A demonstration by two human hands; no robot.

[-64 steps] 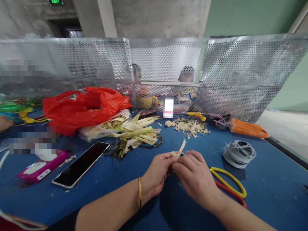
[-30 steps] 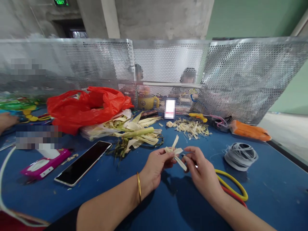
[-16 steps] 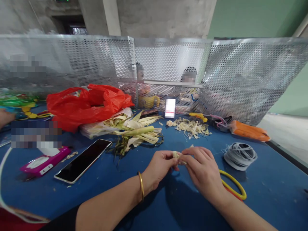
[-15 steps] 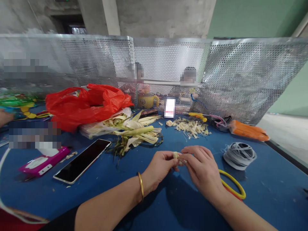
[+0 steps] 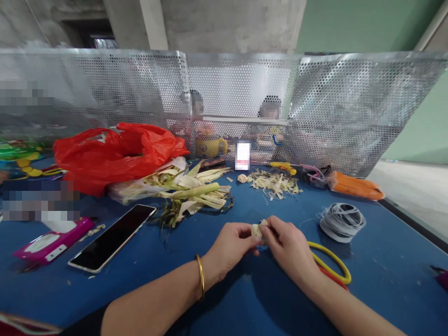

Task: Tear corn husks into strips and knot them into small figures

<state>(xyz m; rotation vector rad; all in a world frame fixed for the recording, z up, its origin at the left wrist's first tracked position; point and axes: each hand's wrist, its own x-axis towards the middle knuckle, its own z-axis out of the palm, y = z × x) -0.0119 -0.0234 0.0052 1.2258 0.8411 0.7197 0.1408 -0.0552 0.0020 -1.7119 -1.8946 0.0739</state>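
Note:
Between my two hands, above the blue table [image 5: 224, 294], is a small pale piece of corn husk [image 5: 256, 230], rolled or folded. Thumb and fingers of my left hand [image 5: 231, 245] pinch its left side. My right hand [image 5: 289, 245] has its thumb and fingers closed on the other side; the fingertips partly hide the piece. Beyond the hands lie dried corn husks [image 5: 201, 191] and a heap of thin husk shreds [image 5: 275, 184]. A yellow ring-shaped handle [image 5: 345, 270] lies just right of my right wrist, with something orange-red beside it.
A ball of grey-white twine [image 5: 342, 223] sits to the right, near an orange packet [image 5: 357, 185]. On the left are a black phone [image 5: 114, 238], a magenta device [image 5: 52, 242] and a red plastic bag [image 5: 122, 158]. A perforated metal screen [image 5: 241, 93] stands behind; people show through it.
My right fingers have curled down closer around the husk piece, where they were more raised and extended. The view has shifted slightly, so the table things appear further left.

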